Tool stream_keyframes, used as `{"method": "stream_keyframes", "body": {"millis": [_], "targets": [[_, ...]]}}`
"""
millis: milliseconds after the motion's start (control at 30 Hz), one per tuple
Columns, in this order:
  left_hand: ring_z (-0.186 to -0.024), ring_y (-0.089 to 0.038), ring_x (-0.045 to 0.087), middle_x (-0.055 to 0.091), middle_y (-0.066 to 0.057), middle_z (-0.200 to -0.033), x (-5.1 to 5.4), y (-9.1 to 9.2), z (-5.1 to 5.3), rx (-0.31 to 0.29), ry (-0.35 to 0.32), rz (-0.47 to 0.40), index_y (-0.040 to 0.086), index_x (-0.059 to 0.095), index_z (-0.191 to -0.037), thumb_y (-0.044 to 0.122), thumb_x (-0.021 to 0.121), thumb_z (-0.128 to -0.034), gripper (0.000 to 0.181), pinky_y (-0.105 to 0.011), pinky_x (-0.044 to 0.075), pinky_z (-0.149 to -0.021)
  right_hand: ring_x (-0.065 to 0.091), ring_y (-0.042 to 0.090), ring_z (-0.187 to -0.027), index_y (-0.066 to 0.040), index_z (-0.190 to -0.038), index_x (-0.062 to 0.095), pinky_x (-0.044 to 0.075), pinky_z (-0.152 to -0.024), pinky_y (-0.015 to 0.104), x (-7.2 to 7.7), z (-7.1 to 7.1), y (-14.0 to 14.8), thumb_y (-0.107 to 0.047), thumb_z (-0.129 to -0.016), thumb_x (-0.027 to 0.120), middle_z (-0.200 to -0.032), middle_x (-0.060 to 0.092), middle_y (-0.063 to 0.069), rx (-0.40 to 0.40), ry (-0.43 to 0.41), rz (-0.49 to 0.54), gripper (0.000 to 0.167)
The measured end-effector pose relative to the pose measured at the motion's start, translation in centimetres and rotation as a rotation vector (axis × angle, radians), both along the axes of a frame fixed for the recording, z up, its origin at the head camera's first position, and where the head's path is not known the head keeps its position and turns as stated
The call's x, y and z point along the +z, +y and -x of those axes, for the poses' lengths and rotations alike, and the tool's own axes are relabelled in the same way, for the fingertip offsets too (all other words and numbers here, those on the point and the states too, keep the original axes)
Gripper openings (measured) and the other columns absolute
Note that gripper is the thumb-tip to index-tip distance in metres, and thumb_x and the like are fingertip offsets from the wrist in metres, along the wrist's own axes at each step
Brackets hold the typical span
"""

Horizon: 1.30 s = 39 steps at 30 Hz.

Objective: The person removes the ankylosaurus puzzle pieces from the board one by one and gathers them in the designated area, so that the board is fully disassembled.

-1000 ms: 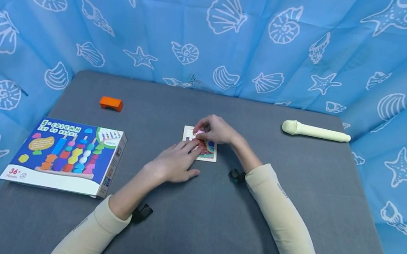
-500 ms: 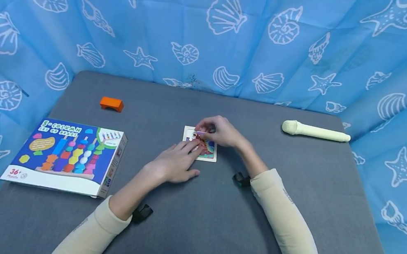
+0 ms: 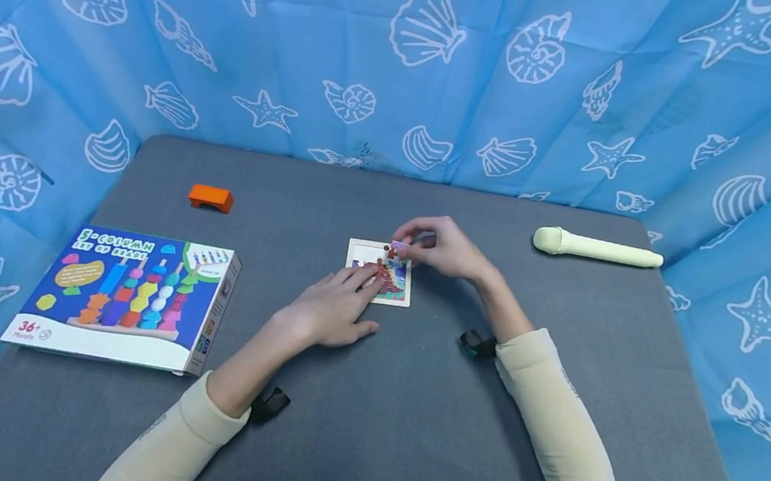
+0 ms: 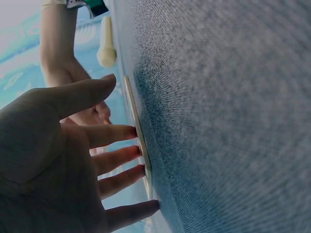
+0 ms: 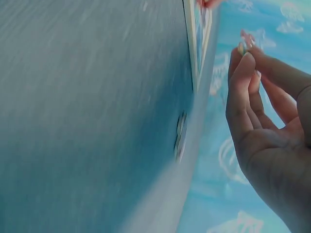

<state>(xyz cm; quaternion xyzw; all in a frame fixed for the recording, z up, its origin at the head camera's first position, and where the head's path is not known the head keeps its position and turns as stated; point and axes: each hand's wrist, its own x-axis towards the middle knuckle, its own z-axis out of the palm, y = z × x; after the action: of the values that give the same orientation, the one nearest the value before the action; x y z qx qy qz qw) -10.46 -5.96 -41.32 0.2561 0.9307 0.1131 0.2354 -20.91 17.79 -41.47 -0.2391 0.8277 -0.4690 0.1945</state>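
A small jigsaw puzzle in a pale frame (image 3: 351,249) lies mid-table, printed with a colourful picture; its upper left part shows plain white. Stretched fingers of my left hand (image 3: 329,311) rest on the puzzle's lower left, hiding that part. In the left wrist view, the fingertips (image 4: 130,132) touch the thin board. Above the puzzle's upper right corner, my right hand (image 3: 453,252) pinches a small puzzle piece (image 3: 398,250), pink and red, between thumb and fingers. The right wrist view shows this piece (image 5: 246,42) lifted clear of the board.
Flat on the cloth beside the board lies another thin piece (image 5: 181,136), seen edge-on. A bead-set box (image 3: 119,295) stands at the left, with an orange arch block (image 3: 210,197) behind it. A pale toy microphone (image 3: 599,249) lies at the back right.
My right hand has moved right and up off the puzzle, carrying the puzzle piece and uncovering white backing at the upper left. The left hand has stayed in place.
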Motion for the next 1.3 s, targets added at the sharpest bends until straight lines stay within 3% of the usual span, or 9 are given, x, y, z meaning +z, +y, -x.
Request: {"method": "stream_keyframes", "body": {"millis": [100, 267, 533, 833, 1100, 1300], "targets": [[-0.172, -0.032, 0.017, 0.013, -0.006, -0.186, 0.1, 0.0, 0.0, 0.002, -0.002, 0.000, 0.017, 0.025, -0.174, 0.051, 0.057, -0.1107, 0.079, -0.060, 0.025, -0.136, 0.079, 0.030, -0.092, 0.001, -0.125, 0.076, 0.067, -0.081, 0.043, 0.1, 0.1, 1.8, -0.007, -0.104, 0.073, -0.113, 0.073, 0.021, -0.024, -0.028, -0.005, 0.023], [-0.172, -0.032, 0.016, 0.012, -0.006, -0.186, 0.1, 0.0, -0.1, 0.004, -0.004, -0.007, 0.018, 0.025, -0.175, 0.050, 0.057, -0.1109, 0.078, -0.060, 0.024, -0.137, 0.078, 0.016, -0.087, -0.001, -0.127, 0.076, 0.067, -0.082, 0.040, 0.4, 0.3, 5.1, -0.007, -0.103, 0.073, -0.118, 0.075, 0.022, -0.082, -0.056, -0.041, 0.025], [-0.172, -0.031, 0.015, 0.012, -0.006, -0.186, 0.1, -0.1, -0.2, 0.007, -0.012, -0.021, 0.018, 0.025, -0.174, 0.049, 0.058, -0.1107, 0.078, -0.060, 0.023, -0.137, 0.076, 0.012, -0.087, 0.003, -0.130, 0.075, 0.065, -0.083, 0.031, 0.3, 0.6, 8.8, -0.009, -0.104, 0.073, -0.121, 0.076, 0.027, -0.151, -0.076, -0.120, 0.029], [-0.172, -0.032, 0.016, 0.012, -0.006, -0.186, 0.3, -0.1, -0.2, 0.007, -0.016, -0.030, 0.018, 0.026, -0.174, 0.048, 0.058, -0.1110, 0.078, -0.060, 0.022, -0.137, 0.072, 0.006, -0.083, 0.006, -0.125, 0.076, 0.063, -0.076, 0.024, -0.7, 0.7, 9.8, -0.001, -0.102, 0.071, -0.117, 0.077, 0.027, -0.151, -0.045, -0.212, 0.025], [-0.171, -0.033, 0.018, 0.015, -0.007, -0.185, 0.3, -0.2, -0.1, -0.005, -0.017, -0.039, 0.017, 0.028, -0.174, 0.048, 0.059, -0.1109, 0.077, -0.060, 0.024, -0.137, 0.074, 0.010, -0.083, 0.003, -0.124, 0.078, 0.058, -0.071, 0.021, -0.9, 0.7, 9.9, -0.003, -0.102, 0.071, -0.112, 0.080, 0.024, -0.139, 0.024, -0.282, 0.024], [-0.170, -0.034, 0.020, 0.017, -0.007, -0.185, 0.4, -0.3, 0.0, 0.000, -0.017, -0.042, 0.017, 0.030, -0.173, 0.047, 0.060, -0.1101, 0.076, -0.060, 0.025, -0.137, 0.074, 0.008, -0.082, 0.002, -0.122, 0.080, 0.057, -0.071, 0.020, -0.5, 0.6, 9.8, -0.010, -0.101, 0.077, -0.110, 0.081, 0.025, -0.193, 0.050, -0.236, 0.024]]}}
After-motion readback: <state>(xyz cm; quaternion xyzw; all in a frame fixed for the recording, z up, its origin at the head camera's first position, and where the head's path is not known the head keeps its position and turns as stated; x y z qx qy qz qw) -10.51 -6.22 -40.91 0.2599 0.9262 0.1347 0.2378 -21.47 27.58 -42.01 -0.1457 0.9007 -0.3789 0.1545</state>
